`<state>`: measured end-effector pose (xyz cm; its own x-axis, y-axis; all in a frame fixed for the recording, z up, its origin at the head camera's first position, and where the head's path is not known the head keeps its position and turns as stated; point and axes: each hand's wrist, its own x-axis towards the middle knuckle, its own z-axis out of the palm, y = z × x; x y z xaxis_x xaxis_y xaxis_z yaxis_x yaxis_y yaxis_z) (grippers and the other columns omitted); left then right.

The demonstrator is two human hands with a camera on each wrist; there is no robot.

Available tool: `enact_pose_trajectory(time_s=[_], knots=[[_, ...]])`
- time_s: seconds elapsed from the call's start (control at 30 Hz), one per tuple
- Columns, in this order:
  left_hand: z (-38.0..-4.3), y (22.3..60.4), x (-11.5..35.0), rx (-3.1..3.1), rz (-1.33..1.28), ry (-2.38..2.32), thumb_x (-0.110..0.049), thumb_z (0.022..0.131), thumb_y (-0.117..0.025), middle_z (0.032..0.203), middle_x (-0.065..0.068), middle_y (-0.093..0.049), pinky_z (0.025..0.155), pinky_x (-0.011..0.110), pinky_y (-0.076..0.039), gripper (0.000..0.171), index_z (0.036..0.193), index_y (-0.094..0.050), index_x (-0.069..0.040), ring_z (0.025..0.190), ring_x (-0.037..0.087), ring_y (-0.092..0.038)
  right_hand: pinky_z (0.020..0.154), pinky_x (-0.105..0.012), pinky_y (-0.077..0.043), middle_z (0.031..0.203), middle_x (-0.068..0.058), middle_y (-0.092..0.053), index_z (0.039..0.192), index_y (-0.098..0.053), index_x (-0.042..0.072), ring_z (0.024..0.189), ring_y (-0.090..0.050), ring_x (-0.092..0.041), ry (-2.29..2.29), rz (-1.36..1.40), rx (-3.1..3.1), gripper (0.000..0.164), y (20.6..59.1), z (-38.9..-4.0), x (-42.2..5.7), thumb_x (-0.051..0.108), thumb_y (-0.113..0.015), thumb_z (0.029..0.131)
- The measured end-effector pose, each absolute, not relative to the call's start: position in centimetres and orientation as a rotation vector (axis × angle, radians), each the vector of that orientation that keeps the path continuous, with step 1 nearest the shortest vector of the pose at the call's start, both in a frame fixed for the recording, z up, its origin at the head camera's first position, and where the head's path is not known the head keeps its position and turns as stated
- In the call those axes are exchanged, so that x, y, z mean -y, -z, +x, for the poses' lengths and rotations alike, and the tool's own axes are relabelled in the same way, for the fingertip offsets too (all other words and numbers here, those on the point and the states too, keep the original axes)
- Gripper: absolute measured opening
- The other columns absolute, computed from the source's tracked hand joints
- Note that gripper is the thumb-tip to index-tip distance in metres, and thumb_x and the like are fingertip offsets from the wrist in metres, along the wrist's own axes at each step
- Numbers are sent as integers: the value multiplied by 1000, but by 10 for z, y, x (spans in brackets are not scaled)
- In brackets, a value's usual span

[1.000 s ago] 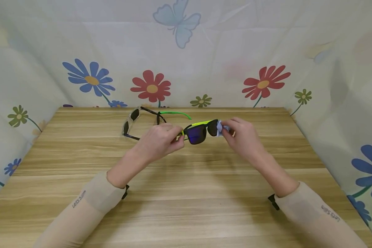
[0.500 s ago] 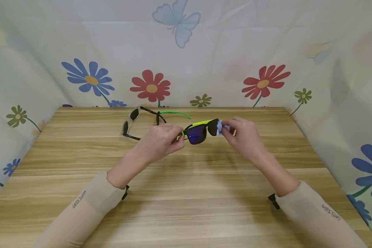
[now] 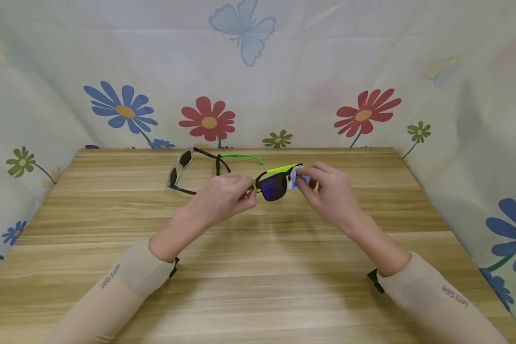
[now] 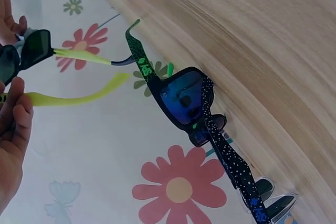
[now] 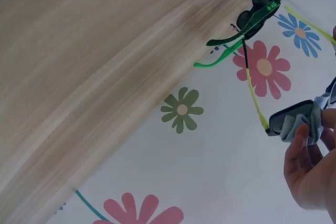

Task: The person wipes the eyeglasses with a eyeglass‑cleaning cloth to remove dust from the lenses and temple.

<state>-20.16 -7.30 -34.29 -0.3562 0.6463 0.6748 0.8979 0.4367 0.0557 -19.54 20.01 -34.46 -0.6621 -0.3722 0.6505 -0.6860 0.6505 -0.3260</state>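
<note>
My left hand (image 3: 223, 198) pinches one hinge end of a pair of black sunglasses (image 3: 274, 187) with yellow-green arms and blue-purple lenses, held up over the table. In my right hand (image 3: 333, 191) a crumpled light-blue cloth (image 3: 298, 178) is pinched between thumb and fingers. The cloth covers most of the right-hand lens, close to the bridge. From the right wrist view, the cloth (image 5: 302, 124) wraps over front and back of that lens, its corner and yellow arm (image 5: 254, 98) sticking out. Both yellow arms are unfolded in the left wrist view.
Behind my left hand lie clear-framed sunglasses (image 3: 180, 166) with dark arms, and a black pair with a bright green arm (image 3: 242, 156), partly hidden by the hand. The wood-grain table (image 3: 258, 286) ends at a flower-printed curtain (image 3: 309, 71) at the back and sides.
My right hand has slid left with the cloth, from the outer edge of the right-hand lens across it to near the bridge. The left hand stays nearly still.
</note>
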Motion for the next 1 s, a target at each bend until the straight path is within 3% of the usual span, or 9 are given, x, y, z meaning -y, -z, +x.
enact_pose_trajectory(time_s=[0.7,1.0], knots=[[-201,345,73,2096,-1286,567,-1,86,-68,63,0,-53,48,21,-42,9,81,-61,-2,54,12,-48,56,-35,-48,89,-14,-72,102,-77,-4,63,-59,-21,-680,635,2458,12,352,-207,-215,2,-76,91],[-201,344,72,2100,-1283,578,0,86,-67,61,-1,-53,48,21,-41,10,80,-60,-2,53,11,-47,54,-31,-45,87,-11,-72,100,-78,-1,63,-60,-18,-732,654,2431,10,349,-202,-210,3,-76,91]])
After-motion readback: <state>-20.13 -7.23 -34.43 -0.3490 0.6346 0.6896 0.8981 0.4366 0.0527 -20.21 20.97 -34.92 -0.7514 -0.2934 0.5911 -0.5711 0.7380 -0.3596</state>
